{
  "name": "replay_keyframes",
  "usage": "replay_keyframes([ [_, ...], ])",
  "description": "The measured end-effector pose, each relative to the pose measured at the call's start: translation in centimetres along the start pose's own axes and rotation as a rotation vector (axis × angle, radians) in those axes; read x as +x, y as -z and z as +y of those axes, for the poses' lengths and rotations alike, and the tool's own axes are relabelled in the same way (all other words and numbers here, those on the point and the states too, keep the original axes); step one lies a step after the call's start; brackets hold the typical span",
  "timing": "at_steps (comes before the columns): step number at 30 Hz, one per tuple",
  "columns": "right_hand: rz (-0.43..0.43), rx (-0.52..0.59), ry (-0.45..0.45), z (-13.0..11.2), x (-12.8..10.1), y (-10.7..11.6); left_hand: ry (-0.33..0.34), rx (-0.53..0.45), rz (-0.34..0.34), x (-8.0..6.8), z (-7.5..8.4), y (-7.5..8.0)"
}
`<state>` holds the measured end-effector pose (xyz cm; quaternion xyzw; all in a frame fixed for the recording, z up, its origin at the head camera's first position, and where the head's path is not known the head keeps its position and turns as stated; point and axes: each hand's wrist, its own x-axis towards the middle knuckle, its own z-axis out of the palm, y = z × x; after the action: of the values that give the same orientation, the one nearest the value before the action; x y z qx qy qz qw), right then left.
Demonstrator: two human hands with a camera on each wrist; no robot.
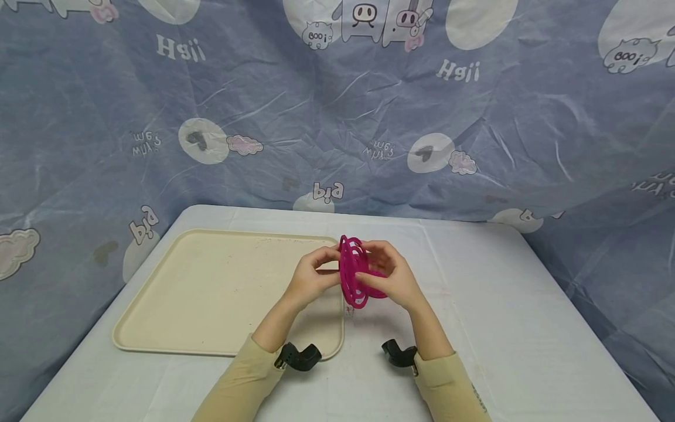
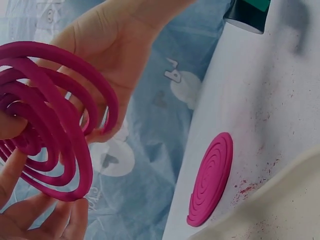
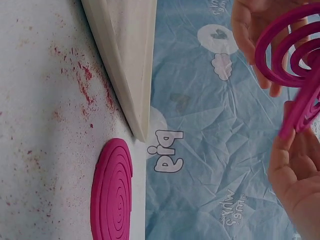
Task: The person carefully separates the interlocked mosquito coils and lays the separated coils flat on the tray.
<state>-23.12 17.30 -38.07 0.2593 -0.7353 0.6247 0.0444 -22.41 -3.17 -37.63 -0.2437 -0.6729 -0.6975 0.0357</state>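
In front of me, my left hand [image 1: 313, 275] and right hand [image 1: 395, 275] hold up magenta mosquito coils [image 1: 346, 269] between them. Two spirals show in the left wrist view, a nearer coil [image 2: 76, 137] and a farther coil [image 2: 102, 80], partly spread apart; whether they still interlock I cannot tell. Fingers of the left hand pinch near the middle of the spirals from one side. From the other side, the right hand grips with its thumb across the coils. Below them, another flat magenta coil [image 3: 112, 195] lies on the table beside the tray.
A cream tray [image 1: 221, 293] covers the left part of the white table [image 1: 490, 316], its right edge under my left hand. Reddish crumbs [image 3: 85, 80] are scattered near that edge. Behind the table hangs a blue printed cloth [image 1: 295, 117]. Each wrist bears a black camera [image 1: 300, 357].
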Motion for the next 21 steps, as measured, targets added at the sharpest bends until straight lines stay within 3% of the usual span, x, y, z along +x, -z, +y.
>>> replay_keyframes([
  [3, -0.002, 0.001, -0.028, -0.1, 0.0, 0.2, 0.023, 0.001, 0.003, 0.3, -1.2, 0.4],
  [11, -0.046, 0.075, -0.071, 0.0, 0.1, 0.9, 0.120, 0.025, -0.062, 0.4, -1.7, 1.7],
  [21, -0.036, 0.133, -0.146, 0.5, 0.0, 2.1, 0.124, -0.127, -0.153, 0.5, -1.7, 4.1],
])
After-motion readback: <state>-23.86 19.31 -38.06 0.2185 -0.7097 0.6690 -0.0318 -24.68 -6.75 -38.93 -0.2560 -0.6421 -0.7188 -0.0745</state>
